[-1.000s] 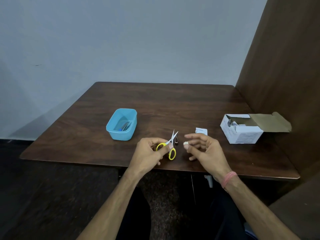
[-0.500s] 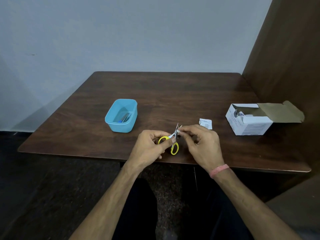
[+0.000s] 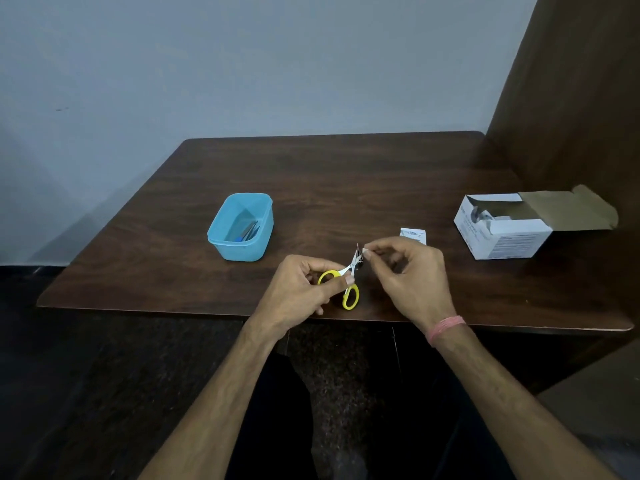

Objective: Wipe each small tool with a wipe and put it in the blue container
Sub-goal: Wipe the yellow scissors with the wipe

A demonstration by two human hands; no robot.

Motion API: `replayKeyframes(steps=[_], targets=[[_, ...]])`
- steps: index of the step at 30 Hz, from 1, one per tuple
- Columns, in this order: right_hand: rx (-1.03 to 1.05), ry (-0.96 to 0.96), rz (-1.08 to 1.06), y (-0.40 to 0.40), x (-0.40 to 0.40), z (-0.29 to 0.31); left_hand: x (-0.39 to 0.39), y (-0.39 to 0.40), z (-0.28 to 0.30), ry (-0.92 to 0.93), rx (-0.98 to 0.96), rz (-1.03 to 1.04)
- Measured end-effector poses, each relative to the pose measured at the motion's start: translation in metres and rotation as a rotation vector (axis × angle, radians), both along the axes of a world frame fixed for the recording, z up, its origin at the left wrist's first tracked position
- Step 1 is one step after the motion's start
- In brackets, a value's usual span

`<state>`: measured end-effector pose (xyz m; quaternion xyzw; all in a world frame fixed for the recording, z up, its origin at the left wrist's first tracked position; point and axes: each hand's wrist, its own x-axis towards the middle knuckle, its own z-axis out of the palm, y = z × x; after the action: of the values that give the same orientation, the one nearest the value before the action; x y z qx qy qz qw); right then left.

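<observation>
While my left hand (image 3: pixel 298 289) grips the small yellow-handled steel scissors (image 3: pixel 344 282) by the upper finger loop, thumb pressed across the handle, I keep the blades angled up and away from me so their tips are free to be rubbed. My right hand (image 3: pixel 408 275) has its fingers (image 3: pixel 372 252) curled in a tight pinch on a small white wipe (image 3: pixel 364 251), pressed against the blades near the tips; the wipe is so small between my fingers that I cannot tell how it is folded. I hold both just above the near edge of the dark wooden tabletop (image 3: pixel 346 181), close to my body, which I judge steadies the fine rubbing. To the left of the scissors, and a little farther from me, stands the light blue rectangular plastic container (image 3: pixel 221 233), open at the top, with a few slim tools already lying at its bottom, one with a blue part. Just beyond my right hand lies a torn white wipe sachet (image 3: pixel 412 234), flat on the tabletop. Well to the right of the scissors sits an opened white cardboard box (image 3: pixel 502 233), flap folded back, with packets showing inside that I cannot make out clearly.
</observation>
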<state>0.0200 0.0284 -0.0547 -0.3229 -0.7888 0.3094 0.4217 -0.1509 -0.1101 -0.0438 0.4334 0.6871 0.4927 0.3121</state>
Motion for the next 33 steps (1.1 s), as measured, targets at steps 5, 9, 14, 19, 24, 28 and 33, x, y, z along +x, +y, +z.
replayKeyframes(steps=[5,9,14,19,24,28,33], targets=[[-0.033,0.009,0.005,-0.002,0.001,0.002,-0.001,-0.001,0.001,-0.012,-0.004,-0.002],[0.037,-0.003,0.003,-0.005,0.001,0.002,-0.002,0.000,0.000,-0.014,-0.007,0.002],[0.186,0.028,-0.049,-0.013,0.003,0.003,-0.002,0.001,0.000,-0.034,-0.005,0.016],[0.169,0.014,0.042,-0.010,0.003,0.000,-0.002,0.001,-0.001,-0.019,-0.004,0.010],[0.131,-0.043,0.060,-0.005,0.001,-0.002,-0.001,-0.001,0.000,-0.001,0.006,0.002],[0.144,-0.062,0.154,-0.009,0.002,-0.002,-0.002,-0.001,-0.001,-0.022,0.015,-0.012],[0.129,-0.036,0.083,-0.005,0.002,-0.003,-0.002,0.000,-0.001,-0.013,0.008,-0.014]])
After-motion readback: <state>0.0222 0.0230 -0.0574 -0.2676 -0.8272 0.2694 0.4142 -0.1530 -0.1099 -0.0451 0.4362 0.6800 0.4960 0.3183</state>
